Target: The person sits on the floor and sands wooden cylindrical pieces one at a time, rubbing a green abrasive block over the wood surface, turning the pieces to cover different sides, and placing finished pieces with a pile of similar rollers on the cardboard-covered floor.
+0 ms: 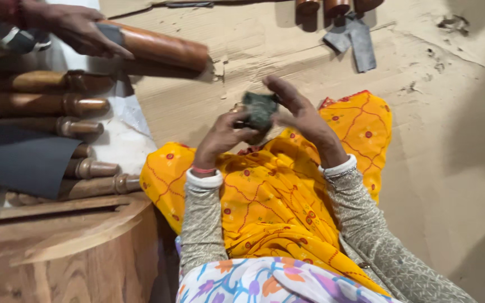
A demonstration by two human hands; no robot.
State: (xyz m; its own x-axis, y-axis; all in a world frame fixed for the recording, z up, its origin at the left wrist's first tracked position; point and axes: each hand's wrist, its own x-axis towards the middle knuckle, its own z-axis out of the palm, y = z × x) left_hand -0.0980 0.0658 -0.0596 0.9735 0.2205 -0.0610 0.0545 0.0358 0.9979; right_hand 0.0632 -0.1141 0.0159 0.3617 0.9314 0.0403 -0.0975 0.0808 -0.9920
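Dark green sandpaper scrap sits at twelve o'clock above the yellow cloth, pinched by the left hand and right hand. Folding it tight should give better grip.

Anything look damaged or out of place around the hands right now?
The cardboard sheet under the work is torn and scuffed, with ragged bits near the wooden rolling pin that another person's hand holds. A grey strip lies loose at the top. Both hands, left hand and right hand, hold a crumpled dark green-grey piece.
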